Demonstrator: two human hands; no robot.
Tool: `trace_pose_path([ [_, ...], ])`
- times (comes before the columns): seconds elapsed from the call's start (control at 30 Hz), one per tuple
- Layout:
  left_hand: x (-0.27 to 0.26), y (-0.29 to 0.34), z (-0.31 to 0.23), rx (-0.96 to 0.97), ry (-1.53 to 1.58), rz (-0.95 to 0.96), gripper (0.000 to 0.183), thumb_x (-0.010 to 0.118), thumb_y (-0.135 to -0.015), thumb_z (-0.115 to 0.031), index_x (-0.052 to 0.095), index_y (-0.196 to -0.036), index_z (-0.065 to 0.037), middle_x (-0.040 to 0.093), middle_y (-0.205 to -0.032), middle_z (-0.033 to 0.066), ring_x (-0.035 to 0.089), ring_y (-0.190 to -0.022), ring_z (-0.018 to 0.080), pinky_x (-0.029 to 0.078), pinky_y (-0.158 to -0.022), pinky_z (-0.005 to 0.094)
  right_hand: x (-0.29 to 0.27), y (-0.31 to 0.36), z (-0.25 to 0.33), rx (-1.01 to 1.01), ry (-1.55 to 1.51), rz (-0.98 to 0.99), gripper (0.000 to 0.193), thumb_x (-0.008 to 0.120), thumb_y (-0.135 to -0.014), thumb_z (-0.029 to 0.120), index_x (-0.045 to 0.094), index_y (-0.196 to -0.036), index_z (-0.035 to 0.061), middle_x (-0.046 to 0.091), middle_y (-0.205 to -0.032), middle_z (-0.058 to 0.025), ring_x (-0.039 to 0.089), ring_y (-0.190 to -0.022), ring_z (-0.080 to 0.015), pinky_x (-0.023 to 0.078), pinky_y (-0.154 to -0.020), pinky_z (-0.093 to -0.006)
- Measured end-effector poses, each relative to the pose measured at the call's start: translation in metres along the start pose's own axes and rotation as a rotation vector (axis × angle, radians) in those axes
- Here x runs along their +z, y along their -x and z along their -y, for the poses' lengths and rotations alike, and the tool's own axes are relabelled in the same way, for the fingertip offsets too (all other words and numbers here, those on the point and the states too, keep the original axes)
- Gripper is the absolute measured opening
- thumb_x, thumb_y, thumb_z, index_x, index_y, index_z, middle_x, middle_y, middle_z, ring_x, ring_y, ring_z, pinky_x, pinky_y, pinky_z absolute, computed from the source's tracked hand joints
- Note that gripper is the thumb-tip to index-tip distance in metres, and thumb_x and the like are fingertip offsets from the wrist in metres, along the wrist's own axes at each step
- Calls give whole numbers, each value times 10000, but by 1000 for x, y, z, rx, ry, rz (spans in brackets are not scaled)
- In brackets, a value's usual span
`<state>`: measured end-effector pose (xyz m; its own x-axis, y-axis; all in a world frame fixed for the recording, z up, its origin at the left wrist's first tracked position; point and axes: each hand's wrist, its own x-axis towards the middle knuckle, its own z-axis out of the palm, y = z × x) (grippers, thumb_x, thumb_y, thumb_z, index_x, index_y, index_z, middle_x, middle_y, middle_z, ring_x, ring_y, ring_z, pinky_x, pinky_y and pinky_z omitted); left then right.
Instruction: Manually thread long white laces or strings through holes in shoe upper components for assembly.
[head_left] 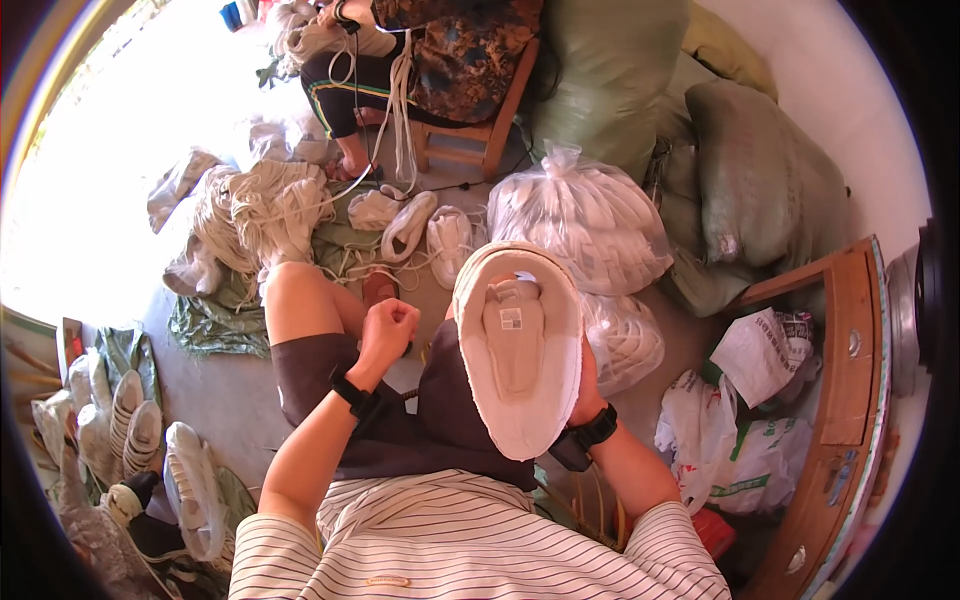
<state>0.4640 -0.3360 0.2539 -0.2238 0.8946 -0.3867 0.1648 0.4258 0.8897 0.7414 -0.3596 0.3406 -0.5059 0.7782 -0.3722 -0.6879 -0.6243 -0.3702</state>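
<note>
The right hand (583, 395) props a white shoe sole (520, 345) upright, underside facing up for work; the left hand (390, 325) is fisted, seemingly pulling thread taut.

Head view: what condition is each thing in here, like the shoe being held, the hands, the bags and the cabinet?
White shoe upper: held upright, opening toward the camera, insole showing.
Right hand: gripping the shoe upper from behind, mostly hidden.
Left hand: closed in a fist, raised over the knee.
Clear plastic bag: knotted shut, full of white pieces.
Green sacks: stuffed, leaning on the wall.
Wooden cabinet: doors shut.
</note>
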Motion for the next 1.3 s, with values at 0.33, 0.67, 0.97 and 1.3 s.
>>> trace_pose_path([
  [0.33,1,20,-49,227,-175,-65,144,574,-905,-121,587,-967,9,647,-819,40,582,-644,78,434,-541,214,-6,-10,1,-9,22,25,609,357,-969,536,379,-1411,117,483,-1367,-100,507,-1205,-251,425,-1014,-425],
  [0.67,41,113,-153,438,323,523,242,500,-904,3,513,-1146,-2,499,-1337,123,600,-955,130,486,-813,264,-6,-10,-6,4,-58,65,598,331,-973,539,365,-1415,137,468,-1370,-111,494,-1223,-267,415,-1026,-444],
  [0.97,59,111,-141,581,72,560,294,521,-865,0,507,-1158,-20,389,-1423,136,537,-1083,184,453,-910,306,-26,-11,-6,14,-139,297,595,318,-974,548,384,-1397,134,480,-1346,-103,495,-1209,-258,408,-1028,-426],
  [1.3,64,116,-138,551,133,423,324,557,-840,7,531,-1160,-34,295,-1452,162,489,-1192,243,460,-922,332,-15,-8,-8,-11,83,119,589,331,-973,543,387,-1393,133,481,-1348,-90,479,-1226,-237,405,-1027,-400],
])
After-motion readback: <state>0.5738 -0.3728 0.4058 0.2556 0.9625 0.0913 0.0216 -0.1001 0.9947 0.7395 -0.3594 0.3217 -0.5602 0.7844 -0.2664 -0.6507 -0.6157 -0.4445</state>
